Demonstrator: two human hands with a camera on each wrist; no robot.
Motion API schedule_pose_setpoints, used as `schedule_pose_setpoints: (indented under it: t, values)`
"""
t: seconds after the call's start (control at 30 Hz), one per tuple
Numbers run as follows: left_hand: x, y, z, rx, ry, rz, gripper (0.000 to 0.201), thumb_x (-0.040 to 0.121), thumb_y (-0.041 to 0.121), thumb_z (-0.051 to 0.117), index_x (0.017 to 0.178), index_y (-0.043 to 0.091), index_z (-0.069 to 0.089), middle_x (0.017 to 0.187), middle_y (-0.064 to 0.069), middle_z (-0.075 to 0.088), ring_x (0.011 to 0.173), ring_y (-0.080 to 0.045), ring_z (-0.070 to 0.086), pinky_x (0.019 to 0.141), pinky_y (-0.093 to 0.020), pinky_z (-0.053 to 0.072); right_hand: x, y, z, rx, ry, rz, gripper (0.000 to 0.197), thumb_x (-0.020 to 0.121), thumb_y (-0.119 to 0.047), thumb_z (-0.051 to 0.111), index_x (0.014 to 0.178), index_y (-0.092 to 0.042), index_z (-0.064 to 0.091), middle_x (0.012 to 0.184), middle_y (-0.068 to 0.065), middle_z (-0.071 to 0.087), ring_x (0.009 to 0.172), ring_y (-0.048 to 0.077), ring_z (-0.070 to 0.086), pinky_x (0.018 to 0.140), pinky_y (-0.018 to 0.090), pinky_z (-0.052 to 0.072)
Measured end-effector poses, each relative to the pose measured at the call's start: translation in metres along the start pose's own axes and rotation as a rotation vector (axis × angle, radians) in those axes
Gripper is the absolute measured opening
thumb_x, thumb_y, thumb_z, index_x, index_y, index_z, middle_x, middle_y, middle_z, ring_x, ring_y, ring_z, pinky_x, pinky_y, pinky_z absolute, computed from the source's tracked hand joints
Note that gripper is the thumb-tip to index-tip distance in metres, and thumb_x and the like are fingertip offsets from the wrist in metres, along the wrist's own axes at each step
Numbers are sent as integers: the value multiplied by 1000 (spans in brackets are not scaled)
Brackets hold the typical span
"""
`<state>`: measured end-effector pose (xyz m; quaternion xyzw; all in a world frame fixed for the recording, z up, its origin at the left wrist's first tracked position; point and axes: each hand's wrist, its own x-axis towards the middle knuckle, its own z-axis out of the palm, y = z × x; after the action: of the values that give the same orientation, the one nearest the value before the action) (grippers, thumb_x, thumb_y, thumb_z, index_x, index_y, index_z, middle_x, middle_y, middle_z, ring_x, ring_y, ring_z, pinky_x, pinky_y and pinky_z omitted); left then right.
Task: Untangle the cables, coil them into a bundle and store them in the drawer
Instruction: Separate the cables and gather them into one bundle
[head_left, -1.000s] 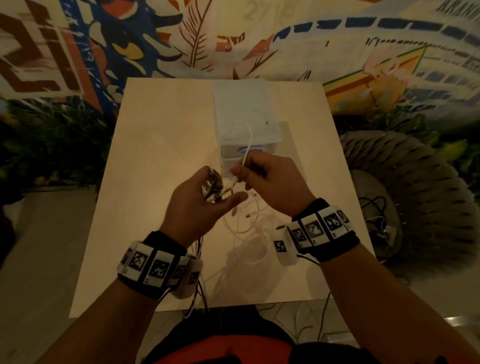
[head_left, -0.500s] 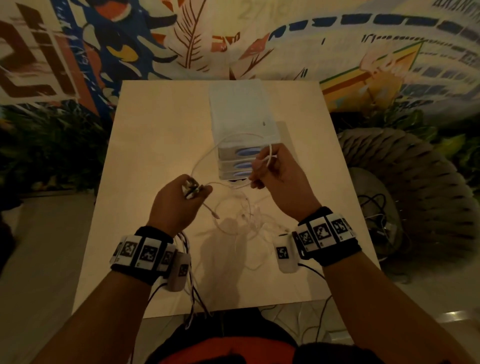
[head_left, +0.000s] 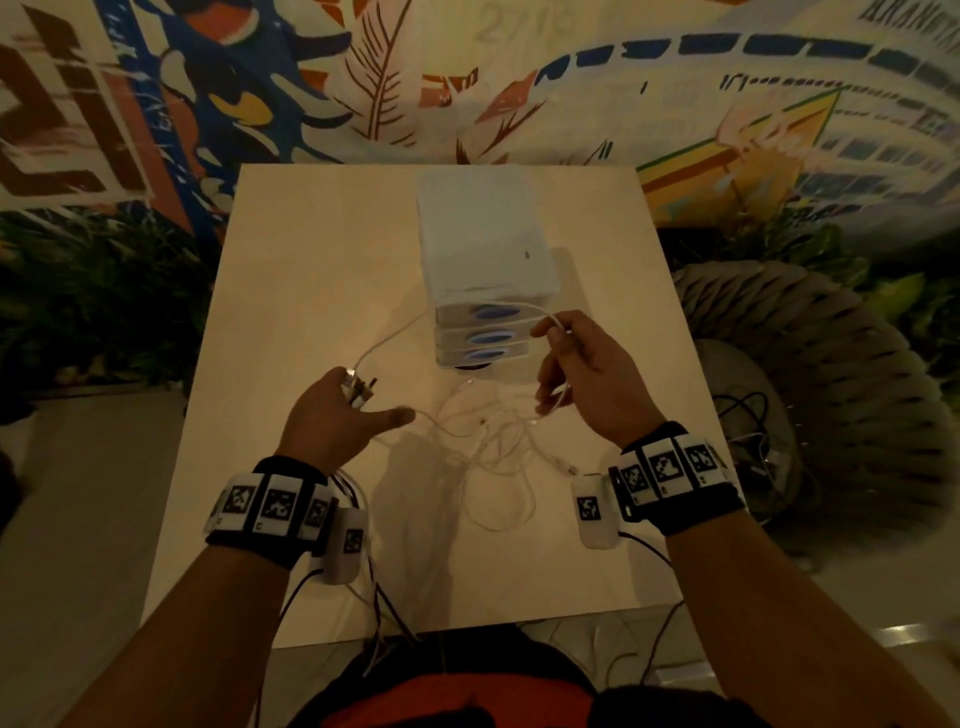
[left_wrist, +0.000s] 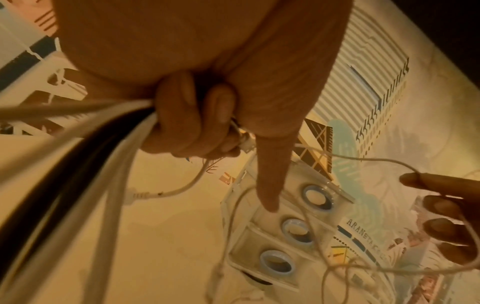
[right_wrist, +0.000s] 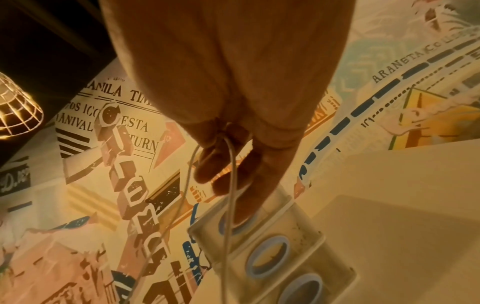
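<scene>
Thin white cables (head_left: 488, 441) lie tangled on the pale table (head_left: 322, 249) between my hands. My left hand (head_left: 345, 410) grips a bunch of cable plug ends (head_left: 356, 388) in its curled fingers (left_wrist: 187, 123), thumb stretched out to the right. My right hand (head_left: 582, 374) pinches one white cable (right_wrist: 231, 168) and holds it raised in front of the white drawer unit (head_left: 483, 244). That cable arcs from the left hand up to the right. The unit has three shut drawers with blue oval handles (head_left: 488, 338).
A woven round chair (head_left: 831, 395) with dark cables on its seat stands right of the table. A painted mural wall (head_left: 519, 78) runs behind. Dark wires from my wristbands hang over the table's near edge (head_left: 374, 587). A wire lamp (right_wrist: 15, 109) glows in the right wrist view.
My hands have drawn apart: the left moved left and down with the plug ends, the right moved right, stretching a cable between them. The left thumb has straightened outward.
</scene>
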<state>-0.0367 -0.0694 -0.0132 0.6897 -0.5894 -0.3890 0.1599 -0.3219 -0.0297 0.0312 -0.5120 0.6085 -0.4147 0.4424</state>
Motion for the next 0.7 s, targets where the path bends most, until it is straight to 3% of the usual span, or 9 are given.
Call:
schedule_pose_setpoints:
  t: [0.1, 0.23, 0.33, 0.4, 0.47, 0.57, 0.63, 0.7]
  values:
    - [-13, 19, 1, -73, -33, 109, 55, 67, 48, 89, 80, 16, 46, 66, 4, 43, 57, -9, 38, 52, -19, 34, 0, -9, 9, 126, -44, 40, 20, 109, -28, 44, 115, -15, 58, 80, 17, 63, 64, 35, 67, 58, 54, 61]
    - [-34, 44, 11, -39, -116, 311, 52, 66, 53, 87, 81, 19, 51, 67, 10, 50, 59, 1, 48, 56, -13, 37, 5, -25, 23, 277, -97, 36, 11, 108, -22, 47, 112, -18, 56, 86, 18, 66, 64, 32, 70, 56, 43, 60]
    - [-44, 55, 30, 27, -100, 400, 41, 76, 55, 81, 80, 33, 47, 74, 13, 56, 68, -1, 55, 60, -19, 40, 7, -33, 35, 345, -131, 37, 9, 107, -19, 48, 113, -14, 51, 88, 15, 69, 67, 30, 72, 56, 38, 59]
    - [-44, 57, 40, 45, -54, 442, 24, 87, 48, 73, 86, 34, 54, 81, 8, 64, 76, -15, 63, 66, -30, 47, 6, -36, 41, 374, -120, 26, 15, 107, -17, 49, 117, -7, 50, 90, 16, 71, 72, 32, 73, 60, 39, 61]
    - [-42, 54, 42, 58, -4, 477, 15, 93, 39, 68, 90, 27, 60, 80, 3, 66, 77, -23, 64, 66, -31, 47, 4, -36, 44, 416, -105, 18, 24, 106, -16, 49, 121, 3, 48, 92, 16, 71, 77, 30, 73, 68, 39, 63]
    - [-41, 49, 36, 25, 57, 465, 27, 92, 32, 68, 72, 28, 50, 63, 8, 54, 62, -17, 55, 58, -28, 37, -1, -24, 44, 494, -78, 39, 32, 105, -22, 51, 121, 5, 54, 99, 16, 73, 90, 30, 74, 83, 40, 61]
    - [-39, 45, 31, -44, 81, 458, 39, 92, 26, 69, 63, 30, 43, 55, 9, 48, 54, -8, 47, 55, -25, 34, -6, -12, 44, 492, -134, 47, 38, 101, -29, 57, 122, 2, 59, 109, 15, 73, 101, 31, 71, 90, 39, 58]
    - [-38, 44, 28, -141, 69, 460, 43, 93, 21, 68, 60, 28, 41, 52, 7, 45, 51, -9, 43, 53, -23, 32, -11, 4, 47, 280, -248, 0, 31, 96, -28, 65, 122, -10, 65, 115, 6, 74, 108, 21, 70, 92, 34, 56]
